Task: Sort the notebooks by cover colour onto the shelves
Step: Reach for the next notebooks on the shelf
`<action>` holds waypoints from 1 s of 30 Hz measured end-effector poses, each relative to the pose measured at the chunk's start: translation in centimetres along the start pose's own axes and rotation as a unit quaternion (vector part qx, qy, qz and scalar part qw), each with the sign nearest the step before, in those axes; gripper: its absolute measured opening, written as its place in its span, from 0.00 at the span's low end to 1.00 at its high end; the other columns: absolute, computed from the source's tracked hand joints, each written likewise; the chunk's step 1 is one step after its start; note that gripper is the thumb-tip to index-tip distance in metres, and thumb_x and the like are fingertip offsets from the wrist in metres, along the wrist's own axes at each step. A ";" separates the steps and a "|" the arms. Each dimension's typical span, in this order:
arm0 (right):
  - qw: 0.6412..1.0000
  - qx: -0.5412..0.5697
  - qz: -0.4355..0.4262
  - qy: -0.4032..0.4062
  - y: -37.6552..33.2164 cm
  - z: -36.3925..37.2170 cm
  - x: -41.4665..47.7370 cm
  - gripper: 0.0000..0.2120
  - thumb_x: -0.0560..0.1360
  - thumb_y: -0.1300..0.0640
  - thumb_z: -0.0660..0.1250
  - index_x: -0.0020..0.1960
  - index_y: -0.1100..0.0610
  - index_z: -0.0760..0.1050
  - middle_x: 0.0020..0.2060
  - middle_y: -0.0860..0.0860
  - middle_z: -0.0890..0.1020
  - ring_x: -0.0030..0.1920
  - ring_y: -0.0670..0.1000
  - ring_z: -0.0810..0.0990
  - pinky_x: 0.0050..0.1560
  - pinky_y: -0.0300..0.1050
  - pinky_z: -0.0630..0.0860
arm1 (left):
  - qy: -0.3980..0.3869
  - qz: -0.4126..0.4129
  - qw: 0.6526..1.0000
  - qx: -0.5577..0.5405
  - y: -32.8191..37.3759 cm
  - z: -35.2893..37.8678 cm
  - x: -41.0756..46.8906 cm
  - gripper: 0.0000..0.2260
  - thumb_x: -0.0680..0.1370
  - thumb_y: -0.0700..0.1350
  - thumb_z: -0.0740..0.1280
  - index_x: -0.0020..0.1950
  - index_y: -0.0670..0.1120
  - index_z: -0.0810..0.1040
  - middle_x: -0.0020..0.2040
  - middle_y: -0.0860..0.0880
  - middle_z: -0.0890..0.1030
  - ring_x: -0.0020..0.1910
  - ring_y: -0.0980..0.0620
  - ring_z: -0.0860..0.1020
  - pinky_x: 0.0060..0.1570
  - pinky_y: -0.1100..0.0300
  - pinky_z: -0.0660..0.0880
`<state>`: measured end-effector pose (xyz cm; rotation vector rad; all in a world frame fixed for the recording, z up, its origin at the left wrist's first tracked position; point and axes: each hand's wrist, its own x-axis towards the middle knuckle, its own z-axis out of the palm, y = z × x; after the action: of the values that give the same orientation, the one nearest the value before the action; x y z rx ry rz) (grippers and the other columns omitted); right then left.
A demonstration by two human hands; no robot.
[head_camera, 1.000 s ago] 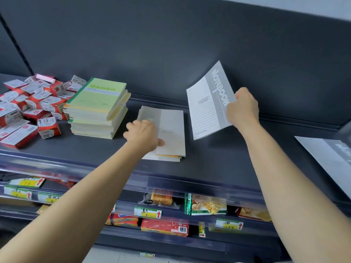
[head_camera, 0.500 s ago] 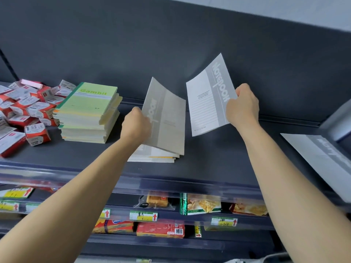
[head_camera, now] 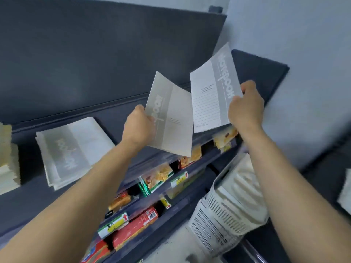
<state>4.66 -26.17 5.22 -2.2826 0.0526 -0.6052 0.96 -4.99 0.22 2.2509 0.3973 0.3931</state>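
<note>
Seemingly mid-sort, from the head view: a grey notebook [head_camera: 171, 118] at frame centre is pinched by its left edge in the closed left hand [head_camera: 138, 128]; a second grey notebook [head_camera: 212, 92], right of centre, is clamped at its right edge by the closed right hand [head_camera: 247, 105]. Each is best laid squarely on a matching pile, such as the blurred grey stack [head_camera: 74, 147] at left. The pale stack [head_camera: 8, 158] is cut off at the left edge, and the basket [head_camera: 218, 221] contents cannot be made out.

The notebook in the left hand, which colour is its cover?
Grey, in two shades, seen in the head view: notebook, left hand.
</note>
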 end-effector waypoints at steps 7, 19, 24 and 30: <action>0.979 -0.072 0.128 0.138 9.1 -13.0 -3.5 0.13 0.75 0.69 0.53 0.56 0.58 0.66 0.40 0.50 0.71 0.43 0.54 0.70 0.39 0.42 0.63 | -0.143 0.131 0.980 -0.033 9.0 9.1 -5.3 0.03 0.79 0.40 0.58 0.50 0.40 0.67 0.41 0.49 0.71 0.43 0.45 0.69 0.40 0.56 0.63; 0.902 -0.138 0.226 0.341 23.4 -36.9 -10.4 0.11 0.76 0.69 0.53 0.53 0.56 0.61 0.44 0.51 0.72 0.41 0.54 0.70 0.32 0.43 0.62 | -0.312 0.349 0.883 -0.049 26.1 25.2 -20.2 0.08 0.77 0.33 0.55 0.40 0.44 0.64 0.35 0.48 0.68 0.36 0.47 0.67 0.36 0.57 0.64; 0.883 -0.177 0.255 0.354 28.3 -44.3 -12.1 0.17 0.73 0.71 0.52 0.60 0.61 0.64 0.43 0.54 0.73 0.41 0.56 0.71 0.37 0.46 0.65 | -0.331 0.481 0.812 0.023 31.7 30.7 -25.7 0.08 0.77 0.33 0.56 0.47 0.43 0.73 0.35 0.53 0.69 0.43 0.44 0.74 0.43 0.54 0.70; 0.867 -0.215 0.277 0.355 32.9 -49.6 -12.8 0.17 0.75 0.70 0.54 0.62 0.60 0.66 0.44 0.53 0.74 0.43 0.56 0.72 0.41 0.48 0.70 | -0.221 0.622 0.721 0.211 37.4 33.9 -29.8 0.17 0.72 0.29 0.59 0.47 0.51 0.73 0.38 0.52 0.71 0.42 0.47 0.74 0.51 0.55 0.64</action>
<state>-23.77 -79.97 7.10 -2.1471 1.2643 -1.1589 -6.46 -63.09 2.67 2.6310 -1.5205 0.4012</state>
